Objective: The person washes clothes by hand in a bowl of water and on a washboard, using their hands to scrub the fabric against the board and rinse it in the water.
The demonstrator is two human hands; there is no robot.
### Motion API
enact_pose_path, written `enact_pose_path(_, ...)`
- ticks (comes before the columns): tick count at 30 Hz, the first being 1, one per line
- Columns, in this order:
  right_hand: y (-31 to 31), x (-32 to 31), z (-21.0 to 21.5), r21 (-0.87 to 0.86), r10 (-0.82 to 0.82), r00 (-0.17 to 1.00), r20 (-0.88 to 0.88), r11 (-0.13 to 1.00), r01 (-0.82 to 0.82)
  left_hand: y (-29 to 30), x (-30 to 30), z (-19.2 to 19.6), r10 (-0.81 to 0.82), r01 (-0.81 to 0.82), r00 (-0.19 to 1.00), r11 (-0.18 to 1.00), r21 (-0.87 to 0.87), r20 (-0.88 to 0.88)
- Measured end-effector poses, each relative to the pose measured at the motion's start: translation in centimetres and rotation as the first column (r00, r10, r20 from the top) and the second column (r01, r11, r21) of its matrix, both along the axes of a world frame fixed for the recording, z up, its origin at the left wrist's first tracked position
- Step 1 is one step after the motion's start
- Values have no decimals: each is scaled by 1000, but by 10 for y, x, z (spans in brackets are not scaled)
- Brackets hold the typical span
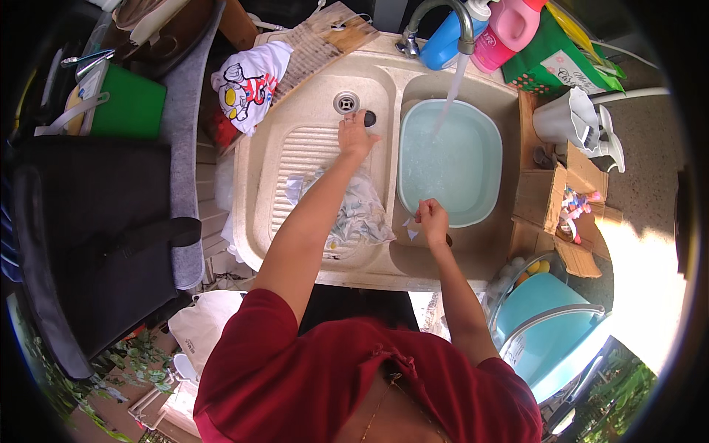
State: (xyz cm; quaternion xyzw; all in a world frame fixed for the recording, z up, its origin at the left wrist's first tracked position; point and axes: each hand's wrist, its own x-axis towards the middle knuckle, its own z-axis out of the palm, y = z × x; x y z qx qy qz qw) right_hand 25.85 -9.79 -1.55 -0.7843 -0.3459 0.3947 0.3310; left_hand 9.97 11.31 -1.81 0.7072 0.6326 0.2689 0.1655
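Observation:
My left hand [357, 137] reaches over the ribbed drainboard of the beige double sink [255, 155], thumb spread to the right. Its fingertips are at a small round black piece [370, 118], which looks like a drain plug, beside the metal drain [346, 103]. My right hand [432, 217] is closed at the near rim of a pale blue basin [450, 220]; what it holds, if anything, is hidden. A small white scrap [412, 231] shows just left of it. Water runs from the faucet [465, 44] into the basin. Under my left forearm lies a clear plastic bag [362, 214] with pale, crumpled contents.
Behind the sink stand a blue bottle [443, 43], a pink bottle [509, 33] and a green package [550, 63]. A wooden board [325, 44] and a printed white cloth [255, 81] lie at the back left. An open cardboard box [546, 199] and a light-blue bucket [546, 317] stand right.

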Motion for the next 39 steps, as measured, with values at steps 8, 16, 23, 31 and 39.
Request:
enact_pose_path(8, 2, 2, 5, -115, 108, 969, 224, 990, -84, 34, -24, -43, -32, 30, 993, 999, 19, 109)
enact_pose_path(16, -2, 2, -3, -46, 144, 860, 489, 989, -140, 60, -32, -55, 323, -209, 857, 930, -303, 402)
enact_pose_path(23, -15, 8, 0, 104, -44, 998, 50, 994, 39, 54, -27, -35, 98, -96, 993, 995, -28, 72)
enact_pose_path(31, -48, 28, 17, 163, -436, 853, -285, 855, 492, 31, -22, -32, -248, 176, 923, 951, -253, -294)
enact_pose_path(39, -46, 44, 26, -184, -675, 396, -623, 618, 765, -119, 49, 74, 63, 294, 744, 863, -410, 665)
